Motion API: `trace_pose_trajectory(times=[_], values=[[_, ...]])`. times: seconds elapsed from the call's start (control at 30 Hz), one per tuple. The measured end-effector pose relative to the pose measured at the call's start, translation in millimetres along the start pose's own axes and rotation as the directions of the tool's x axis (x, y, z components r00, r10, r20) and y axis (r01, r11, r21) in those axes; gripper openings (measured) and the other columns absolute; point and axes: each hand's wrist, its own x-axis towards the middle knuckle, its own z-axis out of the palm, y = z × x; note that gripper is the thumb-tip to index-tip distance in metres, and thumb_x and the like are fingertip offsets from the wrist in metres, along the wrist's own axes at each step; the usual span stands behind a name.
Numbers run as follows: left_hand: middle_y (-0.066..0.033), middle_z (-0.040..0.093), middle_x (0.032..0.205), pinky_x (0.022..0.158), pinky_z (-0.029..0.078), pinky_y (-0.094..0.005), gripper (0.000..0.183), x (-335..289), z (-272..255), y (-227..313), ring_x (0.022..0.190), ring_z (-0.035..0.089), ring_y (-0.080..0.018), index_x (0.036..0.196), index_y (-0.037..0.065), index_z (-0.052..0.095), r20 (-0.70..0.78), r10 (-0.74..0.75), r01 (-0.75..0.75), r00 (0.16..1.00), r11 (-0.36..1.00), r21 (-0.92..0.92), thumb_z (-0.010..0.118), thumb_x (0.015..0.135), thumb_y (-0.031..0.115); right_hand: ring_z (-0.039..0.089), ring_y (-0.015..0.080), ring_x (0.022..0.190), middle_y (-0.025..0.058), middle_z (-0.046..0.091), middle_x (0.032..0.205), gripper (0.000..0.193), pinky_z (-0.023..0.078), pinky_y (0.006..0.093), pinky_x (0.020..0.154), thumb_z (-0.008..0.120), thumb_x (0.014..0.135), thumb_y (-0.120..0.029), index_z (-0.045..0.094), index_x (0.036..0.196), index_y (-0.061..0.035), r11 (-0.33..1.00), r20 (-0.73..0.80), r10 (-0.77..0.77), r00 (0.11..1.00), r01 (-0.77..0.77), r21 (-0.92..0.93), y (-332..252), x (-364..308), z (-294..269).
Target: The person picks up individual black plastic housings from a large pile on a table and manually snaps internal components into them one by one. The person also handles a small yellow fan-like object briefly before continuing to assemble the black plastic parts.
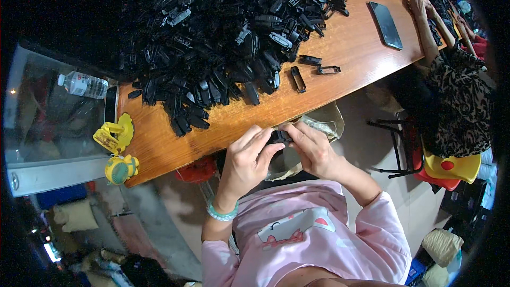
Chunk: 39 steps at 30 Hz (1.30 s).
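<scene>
here, the bare left hand point(247, 155), a pale green beaded bracelet point(223, 213) at its wrist, and the bare right hand point(314, 149) both grasp one small black plastic part point(280, 137), pinched in the fingertips in front of the near edge of the glossy orange-brown wooden table point(351, 42). beyond them spreads a large heap of black plastic pieces point(234, 37); three loose black plastic pieces point(309, 60) lie just right of it, apart from the flat dark rectangular phone point(385, 25).
</scene>
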Motion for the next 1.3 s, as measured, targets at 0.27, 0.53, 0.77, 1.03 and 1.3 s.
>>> trace_pose_trajectory(times=[0.27, 0.53, 0.77, 1.03, 1.3], values=[[-0.0157, 0.059, 0.081, 0.056, 0.045, -0.0298, 0.024, 0.6, 29.9, 5.5, 0.063, 0.057, -0.0214, 0.099, -0.009, 0.06, -0.184, -0.165, 0.147, 0.969, 0.984, -0.105, 0.066, 0.081, 0.006, 0.056, 0.0341, 0.08, 0.0185, 0.053, 0.098, 0.051, 0.049, 0.0383, 0.066, 0.059, 0.074, 0.005, 0.049, 0.123, 0.0023, 0.985, -0.139, -0.046, 0.989, 0.022, -0.17, -0.4, -0.8, 7.1], [-0.0062, 0.06, 0.085, 0.054, 0.041, -0.0195, 0.024, -9.9, 19.3, -1.2, 0.06, 0.052, -0.0067, 0.103, -0.006, 0.064, 0.061, -0.435, 0.379, 0.898, 0.698, -0.607, 0.064, 0.084, 0.009, 0.053, 0.016, 0.073, 0.0076, 0.056, 0.086, 0.033, 0.041, 0.0262, 0.062, 0.076, 0.07, -0.01, 0.06, 0.096, -0.0006, 0.848, -0.199, 0.28, 0.939, -0.145, 0.51, 6.3, -2.0, 11.4], [-0.0002, 0.056, 0.076, 0.053, 0.038, -0.0185, 0.013, -4.7, 29.0, -20.3, 0.059, 0.05, -0.0052, 0.087, -0.001, 0.062, -0.054, -0.533, 0.351, 0.844, 0.626, -0.696, 0.056, 0.089, 0.01, 0.054, 0.0166, 0.074, 0.0076, 0.057, 0.083, 0.025, 0.042, 0.028, 0.063, 0.075, 0.072, -0.013, 0.059, 0.086, -0.0004, 0.906, -0.141, 0.301, 0.943, -0.236, 0.351, 9.0, 13.2, 1.3], [-0.0161, 0.06, 0.068, 0.06, 0.044, -0.0419, 0.025, 39.8, 33.5, -49.5, 0.063, 0.057, -0.0367, 0.069, 0.0, 0.057, -0.396, -0.23, 0.395, 0.889, 0.821, 0.412, 0.07, 0.077, 0.02, 0.054, 0.0326, 0.079, 0.0148, 0.051, 0.088, 0.018, 0.045, 0.0409, 0.067, 0.065, 0.076, -0.011, 0.055, 0.084, -0.0003, 0.796, -0.323, 0.199, 0.925, -0.345, -0.497, 63.5, 40.0, -6.2], [-0.008, 0.055, 0.072, 0.052, 0.042, -0.0293, 0.013, 20.7, 35.8, -48.3, 0.054, 0.052, -0.0167, 0.088, 0.001, 0.049, -0.336, -0.272, 0.265, 0.902, 0.962, -0.065, 0.06, 0.084, 0.006, 0.059, 0.0259, 0.075, 0.0133, 0.057, 0.086, 0.027, 0.048, 0.0342, 0.068, 0.064, 0.078, -0.005, 0.053, 0.102, 0.0013, 0.889, -0.325, 0.39, 0.861, -0.444, -0.109, 48.4, 23.3, -6.5]])
